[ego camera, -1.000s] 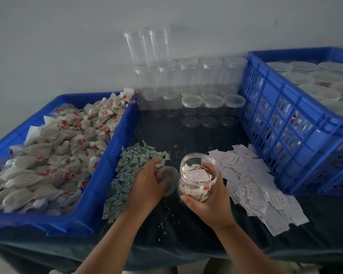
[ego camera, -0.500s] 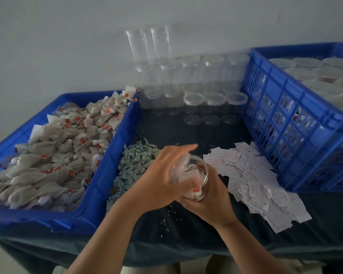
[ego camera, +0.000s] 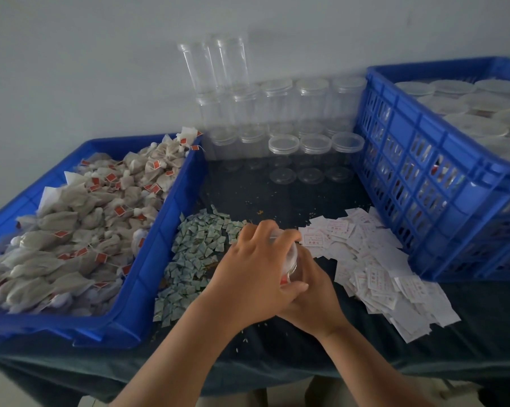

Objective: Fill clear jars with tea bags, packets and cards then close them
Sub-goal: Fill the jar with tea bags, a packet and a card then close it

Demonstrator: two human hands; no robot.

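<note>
Step in hand: closing a filled jar (ego camera: 291, 259); the jar is held just above the dark table (ego camera: 277, 348), between the heap of green packets (ego camera: 195, 254) and the spread of white cards (ego camera: 374, 259); it appears tilted. Left hand (ego camera: 256, 277) lies over the jar mouth, fingers curled down round the top, thumb across the near side; the lid is hidden under the palm, so its seating cannot be told. Right hand (ego camera: 315, 298) wraps the jar body from below and the right, partly covered by the left; white and red contents show through the clear wall. Judgement: filling of this jar is done, capping is in hand; the next move calls for a left-hand twist against a firm right-hand hold until the lid seats square, then placing the jar in the right-hand crate (ego camera: 424, 183) among the capped ones.
</note>
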